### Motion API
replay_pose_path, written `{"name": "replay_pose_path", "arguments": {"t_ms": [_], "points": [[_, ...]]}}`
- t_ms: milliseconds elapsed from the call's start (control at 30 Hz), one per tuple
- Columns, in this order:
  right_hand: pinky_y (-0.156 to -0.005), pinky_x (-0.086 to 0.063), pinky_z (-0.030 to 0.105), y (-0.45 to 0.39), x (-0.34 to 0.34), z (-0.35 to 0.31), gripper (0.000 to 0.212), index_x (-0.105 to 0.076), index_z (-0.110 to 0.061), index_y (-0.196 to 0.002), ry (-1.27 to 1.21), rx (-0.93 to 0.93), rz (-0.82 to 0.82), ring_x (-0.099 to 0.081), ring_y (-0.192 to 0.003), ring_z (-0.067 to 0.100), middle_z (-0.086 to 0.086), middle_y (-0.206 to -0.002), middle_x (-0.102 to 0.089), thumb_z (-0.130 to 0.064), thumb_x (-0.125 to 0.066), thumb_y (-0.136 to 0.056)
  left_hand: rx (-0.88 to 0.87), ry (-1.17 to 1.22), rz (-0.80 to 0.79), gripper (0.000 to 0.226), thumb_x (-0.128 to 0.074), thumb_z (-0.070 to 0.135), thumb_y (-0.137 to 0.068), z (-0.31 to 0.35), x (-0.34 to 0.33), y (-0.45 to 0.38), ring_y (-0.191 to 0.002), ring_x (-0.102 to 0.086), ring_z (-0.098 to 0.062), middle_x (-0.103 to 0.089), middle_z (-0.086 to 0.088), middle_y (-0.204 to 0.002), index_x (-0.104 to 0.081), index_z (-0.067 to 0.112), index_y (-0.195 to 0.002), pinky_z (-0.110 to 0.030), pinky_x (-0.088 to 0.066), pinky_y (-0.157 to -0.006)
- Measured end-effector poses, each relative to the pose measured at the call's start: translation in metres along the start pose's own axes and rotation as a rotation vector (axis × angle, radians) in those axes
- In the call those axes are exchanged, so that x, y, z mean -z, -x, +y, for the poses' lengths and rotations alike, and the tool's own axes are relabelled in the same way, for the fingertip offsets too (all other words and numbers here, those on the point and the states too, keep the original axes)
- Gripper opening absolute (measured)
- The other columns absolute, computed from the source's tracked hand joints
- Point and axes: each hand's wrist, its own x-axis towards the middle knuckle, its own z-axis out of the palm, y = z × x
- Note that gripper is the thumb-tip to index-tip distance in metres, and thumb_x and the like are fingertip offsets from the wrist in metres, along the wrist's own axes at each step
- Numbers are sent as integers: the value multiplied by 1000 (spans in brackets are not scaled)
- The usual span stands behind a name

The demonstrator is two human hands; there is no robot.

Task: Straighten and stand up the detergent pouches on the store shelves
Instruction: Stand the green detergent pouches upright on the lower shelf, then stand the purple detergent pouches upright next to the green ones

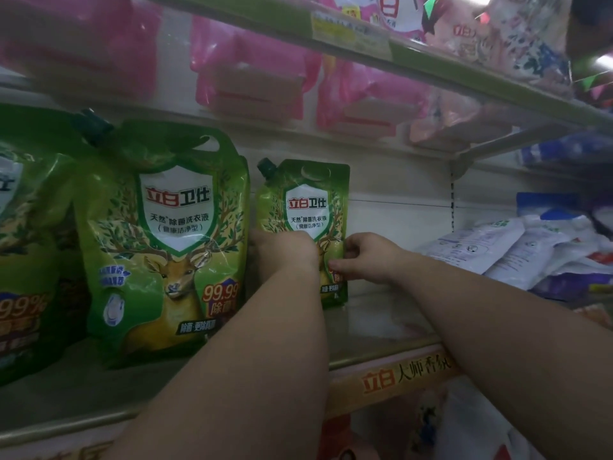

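Upright, small green pouch [305, 207] — between both hands' fingers [351, 250].

small green pouch [306, 207] stands upright at the back of the shelf [381, 340]. left hand [285, 250] grips its left edge; right hand [365, 257] pinches its right edge. large green pouch [166, 240] stands just beside, to the left. white pouches [507, 247] lie flat at right.
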Motion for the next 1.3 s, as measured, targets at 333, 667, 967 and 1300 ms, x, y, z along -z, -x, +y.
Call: {"name": "replay_pose_path", "arguments": {"t_ms": [333,667,967,1300], "points": [[-65,-45,25,27,-20,-18,31,-73,-18,-114,237,-70,200,-67,-86,14,-2,-99,-76,-42,-77,-95,-56,-62,101,80,-57,20,-95,-13,-6,1,-153,-36,-37,-42,-9,-166,-23,25,-167,-58,-29,-126],[-105,-50,35,31,-7,-13,85,-51,-8,-154,187,-66,211,-63,-126,25,8,-142,-67,-54,-80,-90,-204,-232,133,91,-71,23,-88,-6,-10,-8,-154,-36,-35,-34,-14,-168,-24,10,-166,-50,-35,-126],[-94,-47,37,49,22,-12,86,-49,-7,-152,252,61,217,-58,-131,31,12,-149,-59,-64,-73,-92,-263,-376,78,90,-70,35,-67,19,-20,41,-141,-50,-35,-51,-13,-153,-44,14,-150,-50,-46,-115],[-97,-43,27,63,124,40,63,-50,-14,-156,195,119,223,-57,-136,26,7,-152,-58,-25,-68,-96,-303,-315,-162,81,-62,16,-90,4,-126,113,-115,-56,-28,-50,-13,-151,-30,13,-165,-28,-43,-81]]}}
